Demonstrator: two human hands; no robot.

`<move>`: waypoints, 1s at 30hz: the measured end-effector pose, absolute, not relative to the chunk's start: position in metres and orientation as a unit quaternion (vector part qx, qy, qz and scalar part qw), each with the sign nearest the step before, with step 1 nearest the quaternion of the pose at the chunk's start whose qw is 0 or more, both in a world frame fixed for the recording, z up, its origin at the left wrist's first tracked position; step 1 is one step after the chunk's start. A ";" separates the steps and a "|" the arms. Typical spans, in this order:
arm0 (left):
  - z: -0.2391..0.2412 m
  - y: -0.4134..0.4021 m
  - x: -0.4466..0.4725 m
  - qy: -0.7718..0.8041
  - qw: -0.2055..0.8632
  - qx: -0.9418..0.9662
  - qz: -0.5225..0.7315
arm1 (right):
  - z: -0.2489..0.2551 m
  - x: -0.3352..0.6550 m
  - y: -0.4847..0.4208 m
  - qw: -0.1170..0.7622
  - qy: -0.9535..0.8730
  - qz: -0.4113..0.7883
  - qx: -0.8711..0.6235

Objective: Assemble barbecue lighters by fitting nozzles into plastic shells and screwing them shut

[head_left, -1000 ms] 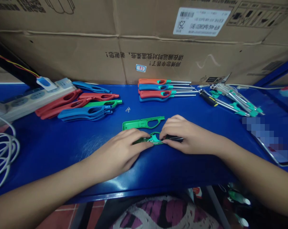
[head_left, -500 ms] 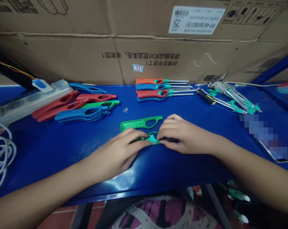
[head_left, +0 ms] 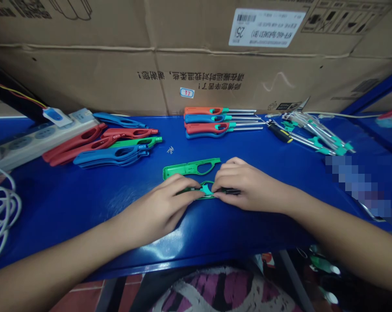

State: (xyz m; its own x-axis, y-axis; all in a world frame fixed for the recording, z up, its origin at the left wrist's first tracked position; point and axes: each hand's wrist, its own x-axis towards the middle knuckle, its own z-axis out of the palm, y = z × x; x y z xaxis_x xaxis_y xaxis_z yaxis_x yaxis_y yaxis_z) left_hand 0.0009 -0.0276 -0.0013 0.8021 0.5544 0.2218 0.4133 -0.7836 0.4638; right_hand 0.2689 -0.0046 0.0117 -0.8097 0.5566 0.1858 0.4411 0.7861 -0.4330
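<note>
My left hand (head_left: 173, 199) is closed around the left end of a green lighter casing half (head_left: 209, 197), low over the blue table. A teal trigger piece (head_left: 206, 190) sits in the casing between my hands. My right hand (head_left: 241, 184) pinches at the casing's right side, beside the trigger. A dark rod-like part (head_left: 231, 191) shows under its fingers; its kind is hard to make out. Just beyond my hands lies the other green casing half (head_left: 186, 168), inner side up. My palms and fingers hide much of the held casing.
Red, blue and green casings (head_left: 113, 156) lie at left by a power strip (head_left: 43, 136). Several lighters (head_left: 205, 128) with metal tubes lie at the back. A screwdriver (head_left: 280, 132) and metal tubes with teal triggers (head_left: 325, 134) are at right. Small pins (head_left: 170, 150) lie mid-table.
Both hands stay at the casing with only slight shifts. My right fingers have moved slightly left along it, near the teal trigger. The other things rest where they were.
</note>
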 end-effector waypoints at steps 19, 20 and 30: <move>-0.002 -0.026 0.001 0.257 0.188 0.930 0.184 | 0.016 0.265 -0.009 0.096 -0.959 0.092 -0.249; -0.002 -0.026 0.001 0.256 0.185 0.931 0.183 | 0.016 0.266 -0.008 0.101 -0.957 0.102 -0.253; -0.011 -0.026 0.002 0.260 0.164 0.925 0.225 | 0.016 0.290 0.018 0.203 -0.912 0.065 -0.351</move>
State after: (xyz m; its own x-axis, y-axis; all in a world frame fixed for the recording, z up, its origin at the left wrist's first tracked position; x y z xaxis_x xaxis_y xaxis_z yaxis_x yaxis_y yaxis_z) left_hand 0.0015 -0.0258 -0.0112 0.7642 0.5542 0.3299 0.4065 -0.8110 0.4208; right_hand 0.2903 0.0179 0.0156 -0.6721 0.6657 0.3241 0.6131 0.7458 -0.2605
